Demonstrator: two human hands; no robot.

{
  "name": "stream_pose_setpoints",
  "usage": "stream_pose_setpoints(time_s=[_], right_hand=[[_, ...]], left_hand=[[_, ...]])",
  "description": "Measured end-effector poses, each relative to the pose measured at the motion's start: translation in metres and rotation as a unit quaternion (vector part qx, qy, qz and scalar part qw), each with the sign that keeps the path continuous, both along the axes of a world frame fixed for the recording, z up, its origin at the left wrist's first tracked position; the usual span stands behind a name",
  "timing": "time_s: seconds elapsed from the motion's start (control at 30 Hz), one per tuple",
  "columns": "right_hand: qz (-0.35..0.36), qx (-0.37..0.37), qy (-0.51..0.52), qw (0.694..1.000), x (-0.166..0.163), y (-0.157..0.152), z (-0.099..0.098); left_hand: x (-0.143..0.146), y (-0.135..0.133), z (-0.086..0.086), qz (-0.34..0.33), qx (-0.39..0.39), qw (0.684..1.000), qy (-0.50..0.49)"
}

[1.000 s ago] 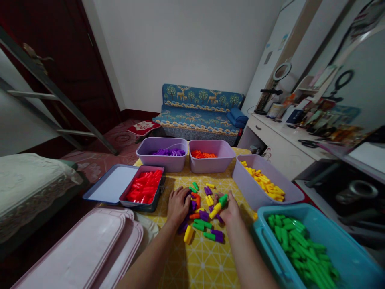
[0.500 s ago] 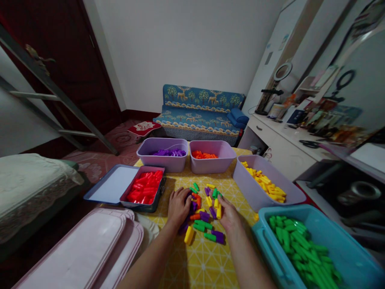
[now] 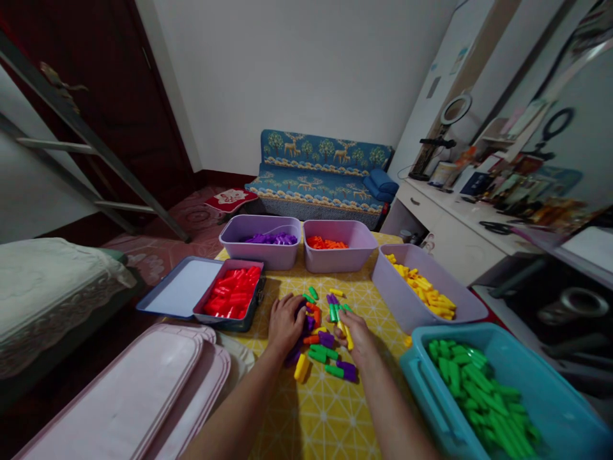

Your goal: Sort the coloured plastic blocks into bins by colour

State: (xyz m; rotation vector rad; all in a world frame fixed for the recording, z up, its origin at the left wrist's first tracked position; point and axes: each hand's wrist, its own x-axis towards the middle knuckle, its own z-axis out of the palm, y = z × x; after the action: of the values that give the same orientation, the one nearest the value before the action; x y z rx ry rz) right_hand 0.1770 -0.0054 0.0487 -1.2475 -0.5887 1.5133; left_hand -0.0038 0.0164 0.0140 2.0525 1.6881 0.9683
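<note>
A heap of small plastic pegs [image 3: 322, 338] in purple, green, yellow and orange lies on the yellow patterned tablecloth [image 3: 325, 415]. My left hand [image 3: 285, 321] rests on the heap's left side, fingers curled over purple pieces. My right hand [image 3: 353, 332] sits at the heap's right side and pinches yellow and green pegs [image 3: 341, 319]. Sorted bins ring the heap: purple pegs in a lilac bin [image 3: 234, 232], orange pegs in another [image 3: 364, 239], yellow pegs in a third [image 3: 390, 291], green pegs in a teal bin [image 3: 426, 390], red pegs in a tin [image 3: 201, 313].
Two pink lids [image 3: 129, 402] lie at the near left. The tin's open lid [image 3: 177, 291] lies flat to the left. A bed [image 3: 52, 294] is at left, a blue sofa [image 3: 320, 172] behind, a cluttered white desk [image 3: 460, 223] to the right.
My right hand lowered the yellow and green pegs it held up and shifted slightly left onto the heap. My left hand stayed on the heap's left side.
</note>
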Motion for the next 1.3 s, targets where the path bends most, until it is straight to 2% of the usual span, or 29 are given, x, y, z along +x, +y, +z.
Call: stream_pose_setpoints(time_s=[0.1, 0.23, 0.37, 0.43, 0.53, 0.63, 0.8, 0.93, 1.13, 1.3], right_hand=[[0.012, 0.007, -0.073, 0.997, -0.005, -0.001, 0.001], [-0.006, 0.016, -0.161, 0.987, -0.011, 0.000, -0.001], [-0.003, 0.026, -0.213, 0.977, -0.012, 0.002, -0.005], [-0.011, 0.019, -0.203, 0.979, -0.012, 0.003, -0.005], [-0.060, 0.009, -0.149, 0.987, -0.012, 0.005, -0.003], [-0.106, 0.034, -0.071, 0.991, -0.011, 0.006, 0.000], [-0.093, 0.075, 0.043, 0.992, -0.010, -0.001, 0.011], [-0.070, 0.062, 0.043, 0.995, -0.010, -0.009, 0.014], [-0.059, 0.028, 0.000, 0.998, -0.007, -0.015, 0.009], [-0.045, 0.050, -0.055, 0.996, -0.006, -0.015, 0.008]], left_hand=[[0.000, 0.000, 0.000, 0.001, -0.001, 1.000, 0.003], [0.000, 0.000, 0.000, 0.002, -0.003, 1.000, 0.003], [0.000, 0.000, 0.000, 0.001, 0.000, 1.000, 0.001], [0.000, 0.000, 0.000, 0.002, -0.001, 1.000, 0.001], [0.000, 0.000, -0.002, 0.004, -0.003, 1.000, 0.002], [0.000, 0.001, -0.003, 0.007, -0.003, 1.000, 0.004], [-0.001, 0.001, -0.005, 0.006, -0.003, 1.000, 0.006], [-0.001, 0.001, -0.004, 0.007, -0.004, 1.000, 0.007], [0.000, 0.001, -0.003, 0.006, -0.005, 1.000, 0.006], [0.000, 0.001, -0.004, 0.006, -0.007, 1.000, 0.005]])
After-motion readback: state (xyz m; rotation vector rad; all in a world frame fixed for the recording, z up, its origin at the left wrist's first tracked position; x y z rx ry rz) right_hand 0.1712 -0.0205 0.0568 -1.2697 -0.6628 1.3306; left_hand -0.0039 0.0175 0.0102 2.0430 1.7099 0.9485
